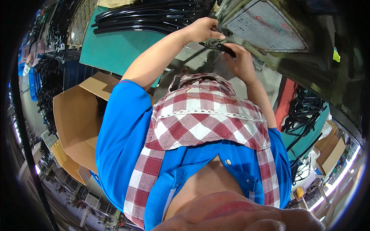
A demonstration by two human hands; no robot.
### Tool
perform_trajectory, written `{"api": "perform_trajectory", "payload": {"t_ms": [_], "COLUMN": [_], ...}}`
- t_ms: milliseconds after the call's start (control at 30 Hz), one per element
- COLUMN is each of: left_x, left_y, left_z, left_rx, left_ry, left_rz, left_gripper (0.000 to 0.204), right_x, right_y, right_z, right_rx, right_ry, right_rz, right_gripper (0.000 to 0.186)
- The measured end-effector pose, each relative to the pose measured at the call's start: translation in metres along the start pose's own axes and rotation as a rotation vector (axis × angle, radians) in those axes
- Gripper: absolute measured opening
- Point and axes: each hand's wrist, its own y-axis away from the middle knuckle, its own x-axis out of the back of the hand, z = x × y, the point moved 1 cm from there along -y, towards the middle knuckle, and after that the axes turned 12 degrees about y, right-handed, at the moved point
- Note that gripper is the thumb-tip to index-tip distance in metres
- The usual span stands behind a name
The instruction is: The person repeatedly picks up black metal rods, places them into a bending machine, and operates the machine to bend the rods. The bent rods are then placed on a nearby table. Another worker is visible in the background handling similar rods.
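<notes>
That's a slim black part [226,49] up there, faintly glossy, slanting down to the right, its lower end caught in the fingers of the right hand [243,63]; the upper end, just below the left hand [203,30], is too small to make out.

Gloss, cardboard, cloth.
Gleams on rods [142,17] at eleven o'clock; looks smooth on strip [226,49] at one, matt cardboard on box [75,119] at nine, woven cloth on apron [208,125] at dial-centre.
</notes>
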Motion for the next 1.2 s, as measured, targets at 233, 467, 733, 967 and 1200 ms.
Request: {"api": "perform_trajectory", "payload": {"t_ms": [233, 467, 733, 967, 1200], "left_x": [-0.017, -0.017, -0.021, -0.022, -0.031], "left_y": [0.016, 0.030, 0.011, 0.009, 0.008], "left_z": [-0.006, 0.024, 0.019, 0.032, -0.008], "left_rx": [0.277, 0.316, 0.245, 0.321, 0.323], "left_ry": [0.156, 0.682, 0.341, 0.299, 0.421], "left_rz": [0.109, 0.227, 0.082, 0.008, 0.058], "left_gripper": [0.021, 0.013, 0.011, 0.012, 0.023], "right_x": [0.015, 0.009, 0.009, -0.004, 0.000], "right_y": [-0.016, -0.018, -0.021, -0.004, -0.014], "right_z": [-0.014, -0.002, -0.002, 0.020, 0.000], "right_rx": [-0.096, -0.143, -0.311, -0.203, -0.274], "right_ry": [0.079, 0.116, 0.199, 0.229, 0.229], "right_rz": [-0.093, -0.067, -0.254, -0.060, -0.123], "right_gripper": [0.046, 0.050, 0.046, 0.034, 0.033]}}
